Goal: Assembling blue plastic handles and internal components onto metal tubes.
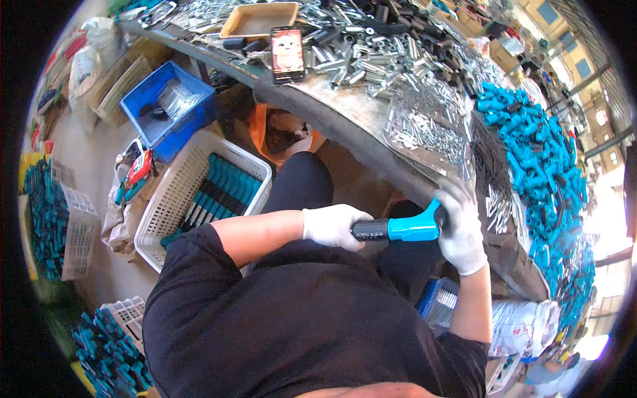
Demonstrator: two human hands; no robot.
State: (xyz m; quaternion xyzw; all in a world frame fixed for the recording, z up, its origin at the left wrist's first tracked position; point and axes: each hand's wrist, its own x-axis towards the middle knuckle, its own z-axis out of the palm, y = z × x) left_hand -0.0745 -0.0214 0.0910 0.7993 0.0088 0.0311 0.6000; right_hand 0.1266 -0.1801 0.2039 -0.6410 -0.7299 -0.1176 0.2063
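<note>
Both my hands wear white gloves and share one tool handle (398,229), blue with a black end. My left hand (332,226) grips the black end. My right hand (459,229) closes around the blue end, right at the front edge of the workbench (345,126). The handle lies level above my lap. A heap of matching blue handles (537,152) lies on the bench to the right, beside a spread of small metal pins (424,129).
A phone (288,53) and a tan tray (259,20) rest at the bench's far side among metal parts. At my left stand a white basket (199,192) of finished handles, a blue crate (166,106) and more white baskets (66,225).
</note>
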